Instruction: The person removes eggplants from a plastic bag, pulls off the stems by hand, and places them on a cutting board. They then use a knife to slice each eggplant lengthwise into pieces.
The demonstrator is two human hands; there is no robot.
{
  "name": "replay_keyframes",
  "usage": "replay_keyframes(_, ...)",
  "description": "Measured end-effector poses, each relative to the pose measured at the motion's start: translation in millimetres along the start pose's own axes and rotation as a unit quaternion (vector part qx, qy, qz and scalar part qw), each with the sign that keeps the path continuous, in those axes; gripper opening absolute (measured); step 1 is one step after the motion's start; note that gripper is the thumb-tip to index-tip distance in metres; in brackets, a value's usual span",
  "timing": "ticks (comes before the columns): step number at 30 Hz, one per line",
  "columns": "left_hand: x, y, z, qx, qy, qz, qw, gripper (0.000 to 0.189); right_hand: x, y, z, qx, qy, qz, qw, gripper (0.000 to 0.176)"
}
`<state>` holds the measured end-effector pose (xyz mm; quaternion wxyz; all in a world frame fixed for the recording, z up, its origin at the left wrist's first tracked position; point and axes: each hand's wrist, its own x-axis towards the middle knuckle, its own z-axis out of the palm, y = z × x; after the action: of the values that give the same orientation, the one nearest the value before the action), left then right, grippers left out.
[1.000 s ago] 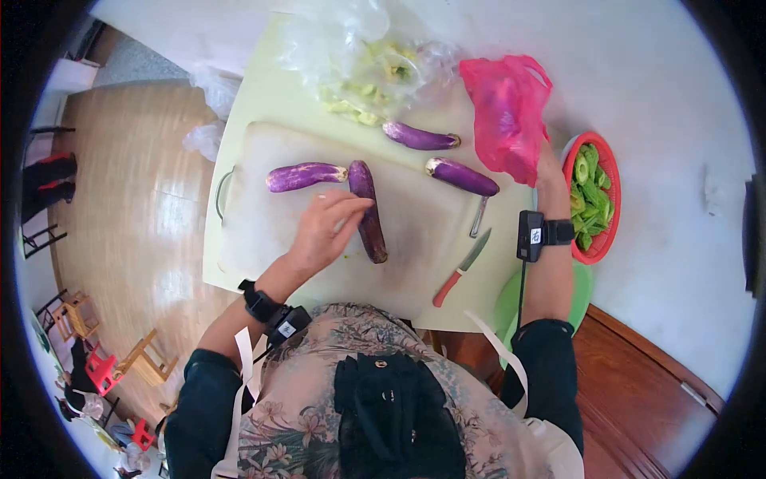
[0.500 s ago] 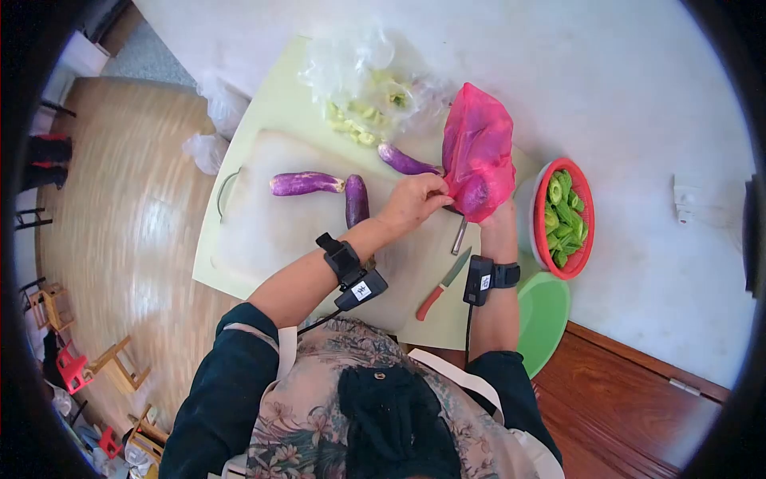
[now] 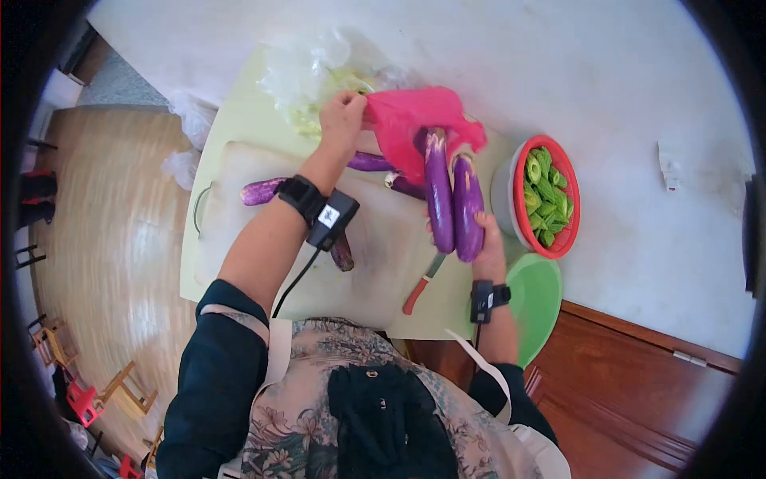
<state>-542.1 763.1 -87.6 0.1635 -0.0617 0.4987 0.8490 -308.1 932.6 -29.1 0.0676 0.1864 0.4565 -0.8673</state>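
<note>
My right hand [image 3: 485, 241] grips two purple eggplants [image 3: 452, 199] by their lower ends, holding them upright above the white cutting board [image 3: 239, 172]. My left hand [image 3: 341, 113] pinches the edge of the pink plastic bag [image 3: 415, 120] just above the eggplants' stem ends. Further eggplants lie on the board: one at the left [image 3: 258, 190], one under my left forearm [image 3: 343, 254], and two near the bag [image 3: 369, 162]. A red-handled knife [image 3: 421, 285] rests on the board below my right hand.
A red colander [image 3: 546, 198] of green vegetable pieces sits at the right, with a green bowl [image 3: 536, 299] below it. A clear plastic bag [image 3: 307, 76] with pale green scraps lies behind the board. The light green table [image 3: 198, 263] ends at a wooden floor on the left.
My right hand has drawn two eggplants out of the pink bag and now holds them upright. My left hand moved up and left, lifting the bag's edge.
</note>
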Motion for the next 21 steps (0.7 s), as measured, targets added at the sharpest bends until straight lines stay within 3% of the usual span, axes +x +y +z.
replay_keyframes(4, 3.2, -1.8, -20.8, 0.018, -0.05, -0.072, 0.996, 0.02, -22.6, 34.5, 14.0, 0.067, -0.042, 0.016, 0.997, 0.089)
replay_keyframes(5, -1.5, -3.4, -25.8, 0.062, -0.06, -0.084, 0.993, 0.038, -25.1, 38.2, 23.0, 0.077, -0.047, 0.008, 0.996, 0.092)
replay_keyframes(6, -15.7, 0.5, -27.3, 0.068, -0.062, -0.084, 0.992, 0.038, -26.5, 40.6, 28.6, 0.086, -0.053, -0.002, 0.995, 0.094)
replay_keyframes(8, -56.6, 14.5, -32.3, 0.166, -0.033, -0.073, 0.983, 0.057, -19.7, 44.9, 33.4, 0.139, -0.112, 0.018, 0.984, 0.091)
replay_keyframes(10, -104.9, 26.0, -46.5, 0.149, -0.114, -0.069, 0.98, 0.068, -8.5, 47.8, 54.5, 0.128, -0.137, 0.009, 0.982, 0.09)
replay_keyframes(12, -134.6, 23.5, -67.9, 0.068, -0.193, -0.103, 0.973, 0.066, 1.4, 44.8, 73.5, 0.104, -0.153, 0.012, 0.983, 0.088)
replay_keyframes(15, -162.7, 30.3, -84.6, 0.036, -0.23, -0.101, 0.967, 0.056, 18.2, 50.3, 88.5, -0.049, -0.158, 0.07, 0.984, 0.085)
replay_keyframes(20, -173.0, 25.4, -123.9, -0.08, -0.123, -0.121, 0.982, 0.046, 31.0, 70.9, 109.9, -0.065, -0.177, 0.114, 0.975, 0.083)
replay_keyframes(21, -173.4, 25.8, -135.4, -0.14, -0.15, -0.138, 0.969, 0.044, 30.2, 70.8, 122.9, -0.034, -0.186, 0.099, 0.977, 0.082)
